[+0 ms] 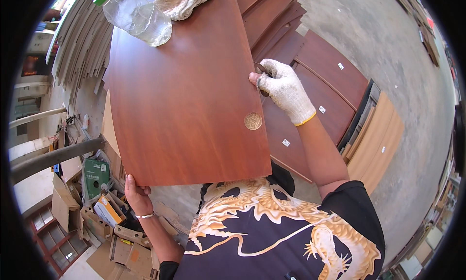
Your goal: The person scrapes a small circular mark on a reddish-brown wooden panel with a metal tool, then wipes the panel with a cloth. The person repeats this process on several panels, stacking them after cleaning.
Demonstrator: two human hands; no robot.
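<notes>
A large reddish-brown wood panel (189, 100) spreads out in front of me. My left hand (137, 197), bare with a silvery bracelet at the wrist, grips its near left corner; the thumb shows at the edge and some fingers are hidden under it. My right hand (286, 88) wears a white knit glove with a bare fingertip showing. It is closed around a small dark flat piece at the panel's right edge, mostly hidden by the fingers. Close to that edge is a round, tan, speckled spot (253, 121). A clear bottle (138, 18) with a green cap and a folded whitish cloth (187, 1) lie at the far end.
On the right are stacked reddish-brown panels (330, 66) with small white labels, beside light wood boards (381, 139). Grey boards (82, 47) are piled at far left. Cardboard boxes (128, 255), a green box (95, 175) and a metal pipe (58, 158) are at lower left.
</notes>
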